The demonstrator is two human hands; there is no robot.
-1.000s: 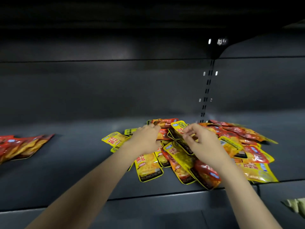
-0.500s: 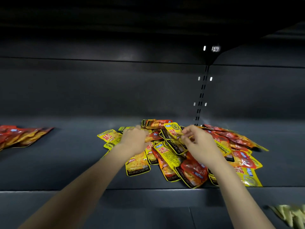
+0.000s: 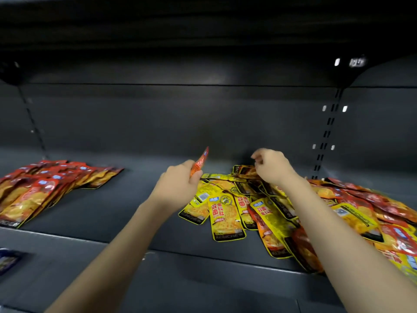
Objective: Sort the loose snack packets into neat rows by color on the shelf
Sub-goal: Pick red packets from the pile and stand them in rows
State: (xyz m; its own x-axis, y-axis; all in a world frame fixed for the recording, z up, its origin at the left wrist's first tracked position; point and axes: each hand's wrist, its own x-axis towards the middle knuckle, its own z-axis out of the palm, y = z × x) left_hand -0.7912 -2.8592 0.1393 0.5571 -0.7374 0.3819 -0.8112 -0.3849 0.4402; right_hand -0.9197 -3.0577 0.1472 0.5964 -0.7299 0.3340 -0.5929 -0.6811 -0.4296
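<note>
A mixed heap of yellow and red snack packets (image 3: 228, 213) lies on the dark shelf (image 3: 126, 206), right of centre. My left hand (image 3: 178, 184) grips a red packet (image 3: 199, 162), lifted above the heap's left edge and standing on end. My right hand (image 3: 270, 166) hovers over the far side of the heap with loosely curled fingers and holds nothing that I can see. A fanned row of red packets (image 3: 45, 188) lies at the left end of the shelf.
The shelf's back wall (image 3: 180, 123) is close behind the heap, with a slotted upright (image 3: 327, 132) at the right. A lower shelf lip (image 3: 203, 263) runs across the front. A dark blue packet (image 3: 9, 260) lies at the lower left.
My left hand has lifted a red packet out of the heap and moved left. My right hand has risen toward the heap's back. The view has turned left, showing more of the red row.
</note>
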